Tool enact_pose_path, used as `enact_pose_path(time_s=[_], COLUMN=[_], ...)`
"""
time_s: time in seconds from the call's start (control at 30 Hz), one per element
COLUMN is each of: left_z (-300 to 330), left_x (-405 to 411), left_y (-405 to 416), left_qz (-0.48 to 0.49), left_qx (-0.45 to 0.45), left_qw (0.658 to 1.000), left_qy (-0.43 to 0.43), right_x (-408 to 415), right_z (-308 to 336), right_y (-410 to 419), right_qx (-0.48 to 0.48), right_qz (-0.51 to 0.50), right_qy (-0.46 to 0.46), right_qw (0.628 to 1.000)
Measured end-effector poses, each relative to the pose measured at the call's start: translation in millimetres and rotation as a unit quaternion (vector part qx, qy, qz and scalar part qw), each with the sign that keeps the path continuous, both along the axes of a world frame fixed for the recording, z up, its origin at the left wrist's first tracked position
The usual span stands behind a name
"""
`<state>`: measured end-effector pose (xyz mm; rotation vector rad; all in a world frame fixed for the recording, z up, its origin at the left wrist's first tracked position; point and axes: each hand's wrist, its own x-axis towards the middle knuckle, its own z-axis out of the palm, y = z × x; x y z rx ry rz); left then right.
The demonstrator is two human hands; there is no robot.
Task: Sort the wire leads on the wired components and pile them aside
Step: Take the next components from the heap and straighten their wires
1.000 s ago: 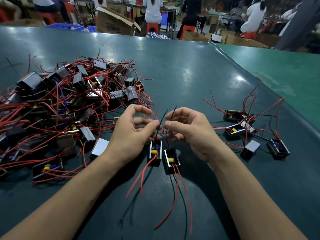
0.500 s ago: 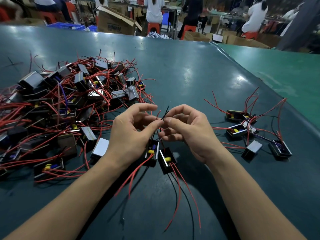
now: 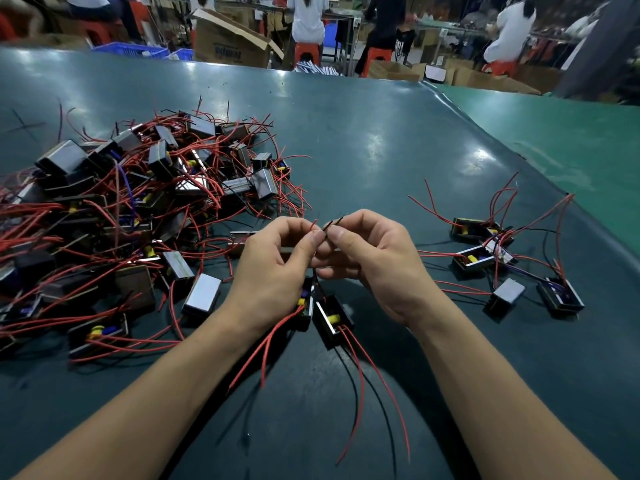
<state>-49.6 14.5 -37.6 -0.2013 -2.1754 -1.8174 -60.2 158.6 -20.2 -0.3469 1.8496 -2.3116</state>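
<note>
Five little boxes point(image 3: 505, 271) with wires lie done on the right of the bench point(image 3: 363, 161). A big tangled heap point(image 3: 131, 216) on the left waits, so most work is left, I think. Two boxes point(image 3: 322, 313) hang under the hands. The left hand point(image 3: 273, 271) pinches a red wire point(image 3: 312, 224); the right hand point(image 3: 374, 261) pinches a black wire point(image 3: 333, 223).

Dark teal glossy worktable point(image 3: 381, 140) holds a big tangled heap of black boxy components with red wire leads point(image 3: 131, 209); well right of that heap sits a small cluster of the same parts point(image 3: 502, 265).
</note>
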Motion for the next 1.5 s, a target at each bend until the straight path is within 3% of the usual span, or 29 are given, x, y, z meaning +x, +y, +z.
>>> enact_pose_path(time_s=[0.67, 0.9, 1.23, 1.4, 1.5], left_z=[-0.7, 0.9, 0.8, 2.2, 3.1], left_x=[-3.3, -2.9, -2.5, -1.6, -2.0], left_y=[-5.3, -7.8, -10.1, -10.4, -11.2], left_qz=[0.005, -0.005, -0.003, -0.001, -0.004], left_qx=[-0.016, -0.018, -0.020, -0.019, -0.018], left_qw=[1.000, 0.999, 1.000, 1.000, 1.000], left_qy=[-0.021, -0.026, -0.022, -0.007, 0.000], right_x=[-2.4, -3.5, -2.0, -1.9, -2.2], right_z=[-2.7, 0.7, 2.1, -2.7, -2.8], right_y=[2.2, 8.4, 11.8, 12.1, 10.5], right_qx=[0.071, 0.038, 0.116, 0.209, 0.186], right_qz=[-0.044, -0.057, -0.073, -0.125, -0.121], right_qy=[0.064, 0.055, 0.076, 0.147, 0.128], right_qw=[0.994, 0.996, 0.988, 0.959, 0.967])
